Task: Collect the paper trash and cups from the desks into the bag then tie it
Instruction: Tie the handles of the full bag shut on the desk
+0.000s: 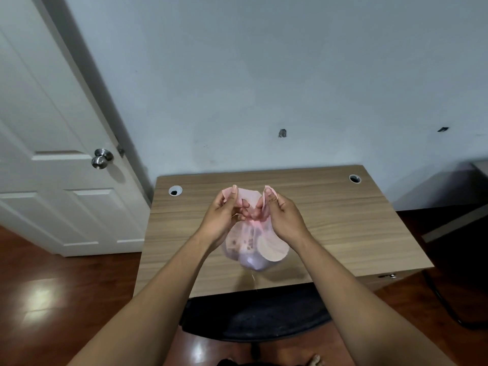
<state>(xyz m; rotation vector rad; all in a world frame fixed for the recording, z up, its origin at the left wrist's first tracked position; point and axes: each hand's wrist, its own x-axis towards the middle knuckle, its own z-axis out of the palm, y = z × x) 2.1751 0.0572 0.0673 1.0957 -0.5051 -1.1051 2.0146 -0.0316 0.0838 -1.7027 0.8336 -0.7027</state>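
Both hands are raised over the middle of a light-brown wood-grain rectangular surface (343, 220), working the top of a thin pink see-through plastic bag (253, 247). The left hand (224, 217) has its thumb and fingers curled, pinching one loose flap of the bag's mouth, which sticks up past the thumb. The right hand (284, 215) is curled the same way and pinches the other flap. The two flaps meet in a gathered neck between the hands.

Below the neck the bag hangs full and rounded. A pale round disc presses against its right side, and whitish crumpled bits show on its left. The bag seems to hang just above the surface, though whether its bottom touches cannot be told.

At the far corners of the surface sit a round grey cable hole on the left (175, 191) and another on the right (354, 178). A black padded chair seat (253, 313) is tucked against the near edge. To the left stands a white panelled door (52, 154) with a round brushed-metal knob (101, 158), above a glossy reddish-brown wooden floor (39, 286).
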